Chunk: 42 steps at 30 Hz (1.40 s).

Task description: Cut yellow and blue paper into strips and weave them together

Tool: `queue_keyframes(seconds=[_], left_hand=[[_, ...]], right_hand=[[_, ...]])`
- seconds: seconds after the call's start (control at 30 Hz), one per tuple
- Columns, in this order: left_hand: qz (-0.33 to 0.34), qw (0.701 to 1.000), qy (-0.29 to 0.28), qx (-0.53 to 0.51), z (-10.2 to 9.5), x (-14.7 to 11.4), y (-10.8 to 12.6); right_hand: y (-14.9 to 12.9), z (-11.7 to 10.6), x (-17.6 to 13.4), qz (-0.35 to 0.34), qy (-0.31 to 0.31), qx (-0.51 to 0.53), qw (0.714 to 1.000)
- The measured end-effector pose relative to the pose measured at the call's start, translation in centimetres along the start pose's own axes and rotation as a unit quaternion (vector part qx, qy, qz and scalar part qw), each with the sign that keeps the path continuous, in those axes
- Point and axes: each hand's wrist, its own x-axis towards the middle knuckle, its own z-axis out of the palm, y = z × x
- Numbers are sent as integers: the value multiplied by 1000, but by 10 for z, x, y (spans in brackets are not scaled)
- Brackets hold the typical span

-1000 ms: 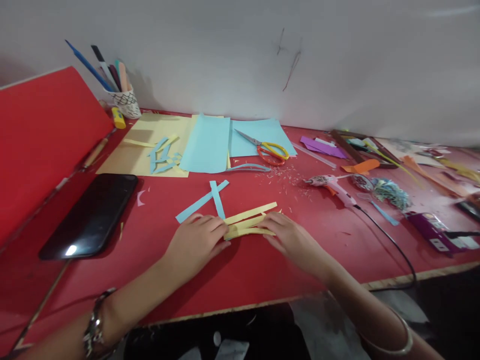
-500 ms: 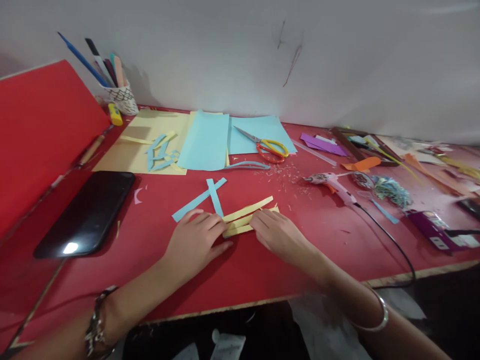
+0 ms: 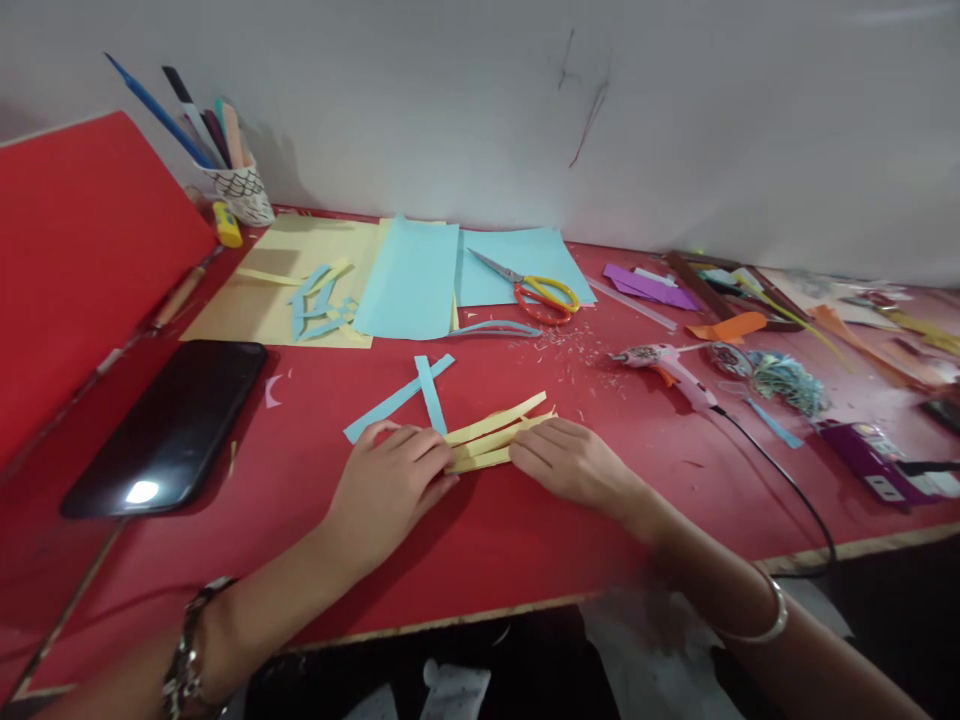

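Several yellow paper strips lie side by side on the red table, spread a little toward their right ends. At their left ends, my left hand is closed, thumb drawn in near the fingers, pressing the strips down. My right hand has its bent fingers closed on the right part of the lower strips; its fingertips are partly hidden. Just beyond my left hand, a short blue paper strip crosses over a longer blue strip, whose lower end touches near my knuckles.
Blue sheets lie at the back with scissors. Woven paper pieces rest on a yellow sheet. A phone is at left, a pink glue gun with its cord at right. A pen cup stands by the wall.
My right hand has slid slightly right along the yellow strips, uncovering more of them. The thumb of my left hand has moved up closer to its fingers. The view has shifted slightly.
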Motion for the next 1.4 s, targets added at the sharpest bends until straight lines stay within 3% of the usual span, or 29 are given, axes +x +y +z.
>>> queue_keyframes(seconds=[0.17, 0.33, 0.43, 0.6, 0.7, 0.8, 0.93, 1.03, 1.2, 1.4], left_hand=[[-65, 996, -9, -53, 1, 0, 3], [-66, 996, -14, -53, 1, -1, 5], [-60, 997, -9, -51, 2, -2, 4], [-47, 998, 15, -50, 4, -3, 4], [-26, 999, 29, -22, 3, -4, 5], [-18, 999, 32, 4, 3, -5, 6], [-25, 999, 34, 2, 5, -4, 4], [-39, 999, 22, -3, 6, -3, 3], [-53, 998, -4, -28, 3, -3, 4], [-65, 996, -21, -57, 1, -2, 4]], right_hand=[[4, 1, -1, 3, -30, 6, 1000], [6, 3, -5, 45, -56, 48, 996], [6, 0, -6, 108, -54, 126, 985], [4, -3, -3, 266, 31, 277, 923], [6, 1, -1, 298, -6, 265, 917], [5, 4, -2, 298, -61, 235, 923], [-2, -2, 0, 285, -24, 185, 940], [-11, -7, 7, 220, -36, 204, 953], [-20, -2, 20, 176, -102, 261, 944], [-19, 10, 25, 177, -90, 301, 933]])
